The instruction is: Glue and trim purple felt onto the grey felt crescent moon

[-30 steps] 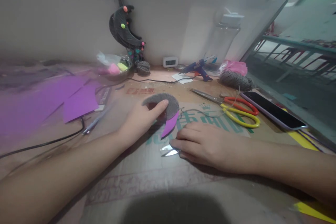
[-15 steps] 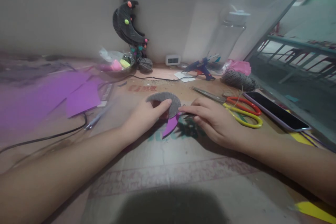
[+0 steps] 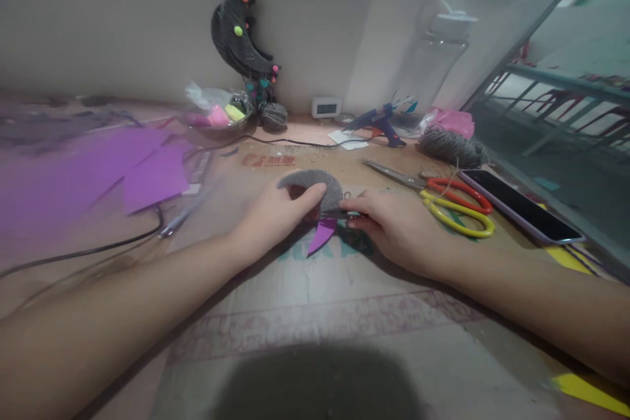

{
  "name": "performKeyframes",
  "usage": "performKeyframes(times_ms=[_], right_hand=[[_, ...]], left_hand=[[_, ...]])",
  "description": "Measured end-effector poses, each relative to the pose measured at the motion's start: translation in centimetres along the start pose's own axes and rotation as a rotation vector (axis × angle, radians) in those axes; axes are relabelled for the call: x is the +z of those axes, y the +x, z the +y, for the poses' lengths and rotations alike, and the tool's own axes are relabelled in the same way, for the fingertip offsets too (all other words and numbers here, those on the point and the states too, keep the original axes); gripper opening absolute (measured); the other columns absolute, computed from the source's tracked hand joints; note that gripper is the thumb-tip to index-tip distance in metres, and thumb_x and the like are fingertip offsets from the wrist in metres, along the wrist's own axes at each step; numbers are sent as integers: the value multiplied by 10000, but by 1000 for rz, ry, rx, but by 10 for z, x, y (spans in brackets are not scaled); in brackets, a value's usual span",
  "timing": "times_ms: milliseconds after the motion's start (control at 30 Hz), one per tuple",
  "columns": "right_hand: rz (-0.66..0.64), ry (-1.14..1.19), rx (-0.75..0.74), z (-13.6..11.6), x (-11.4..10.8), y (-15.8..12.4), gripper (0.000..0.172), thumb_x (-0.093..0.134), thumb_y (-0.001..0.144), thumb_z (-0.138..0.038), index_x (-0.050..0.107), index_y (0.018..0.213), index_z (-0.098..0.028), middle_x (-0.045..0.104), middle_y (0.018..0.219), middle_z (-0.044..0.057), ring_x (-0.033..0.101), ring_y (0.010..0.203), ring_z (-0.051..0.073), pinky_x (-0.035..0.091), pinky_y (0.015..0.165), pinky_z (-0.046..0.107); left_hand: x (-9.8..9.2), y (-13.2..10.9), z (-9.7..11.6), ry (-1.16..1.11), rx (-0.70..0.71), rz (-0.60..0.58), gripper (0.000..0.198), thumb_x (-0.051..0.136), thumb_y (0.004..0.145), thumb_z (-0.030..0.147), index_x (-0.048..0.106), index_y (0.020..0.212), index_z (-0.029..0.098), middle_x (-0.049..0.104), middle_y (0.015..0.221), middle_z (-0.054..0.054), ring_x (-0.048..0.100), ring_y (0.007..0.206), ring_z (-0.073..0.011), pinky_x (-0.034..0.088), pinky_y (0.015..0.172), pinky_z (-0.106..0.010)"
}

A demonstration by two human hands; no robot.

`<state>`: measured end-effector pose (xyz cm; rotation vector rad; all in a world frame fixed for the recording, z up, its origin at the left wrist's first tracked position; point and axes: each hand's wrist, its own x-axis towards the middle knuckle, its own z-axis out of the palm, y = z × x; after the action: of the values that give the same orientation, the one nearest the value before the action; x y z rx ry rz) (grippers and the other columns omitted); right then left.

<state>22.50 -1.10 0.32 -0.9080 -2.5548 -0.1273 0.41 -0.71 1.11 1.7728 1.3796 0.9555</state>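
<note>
A crescent wrapped in grey yarn (image 3: 332, 187) is gripped in my left hand (image 3: 275, 213), thumb on top and fingers underneath. Its lower tip is bare purple (image 3: 323, 236) and points down toward the table. From the right, my right hand (image 3: 394, 226) closes on a thin dark tool (image 3: 339, 214) whose kind I cannot make out. The tool lies across the crescent where grey yarn meets purple. A small loop stands out just above my right fingertips.
Scissors with red and yellow handles (image 3: 457, 207) and a phone (image 3: 524, 207) lie to the right. Behind are grey yarn (image 3: 453, 146), a blue glue gun (image 3: 378, 123), a small digital clock (image 3: 326, 107) and a dark crescent ornament (image 3: 239, 33). Purple sheets (image 3: 155, 174) and a pen (image 3: 180, 220) are left.
The dark tool in my right hand has come leftward over the crescent and now covers the top of the purple part. My left hand keeps its hold; the view has shifted slightly.
</note>
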Motion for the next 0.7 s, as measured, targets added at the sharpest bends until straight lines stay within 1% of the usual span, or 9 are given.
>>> performKeyframes(times_ms=[167, 367, 467, 700], right_hand=[[4, -33, -33, 0, 2, 0, 257, 453, 993, -270, 647, 1128, -170, 694, 900, 64, 621, 783, 186, 409, 664, 292], [34, -66, -56, 0, 4, 0, 241, 461, 993, -265, 638, 1114, -155, 685, 880, 65, 605, 754, 183, 396, 647, 289], [31, -55, -61, 1, 5, 0, 228, 469, 992, -258, 629, 1124, -161, 688, 900, 65, 609, 769, 179, 401, 655, 283], [40, -45, -70, 1, 4, 0, 242, 466, 987, -260, 647, 1119, -167, 684, 885, 64, 599, 740, 174, 398, 634, 282]], left_hand=[[0, -1, 0, -24, 13, -7, 391, 497, 880, 468, 599, 610, 204, 644, 616, 3, 569, 613, -165, 432, 657, -293], [0, -2, 2, -41, -18, 0, 368, 512, 865, 453, 597, 609, 203, 641, 606, 2, 576, 607, -162, 439, 627, -277], [0, -1, 3, -79, -40, -19, 358, 517, 864, 441, 585, 607, 201, 635, 601, -4, 583, 602, -163, 452, 608, -273], [2, 2, 3, -191, -71, -74, 366, 540, 863, 418, 572, 581, 187, 610, 567, -10, 586, 564, -149, 486, 603, -264]])
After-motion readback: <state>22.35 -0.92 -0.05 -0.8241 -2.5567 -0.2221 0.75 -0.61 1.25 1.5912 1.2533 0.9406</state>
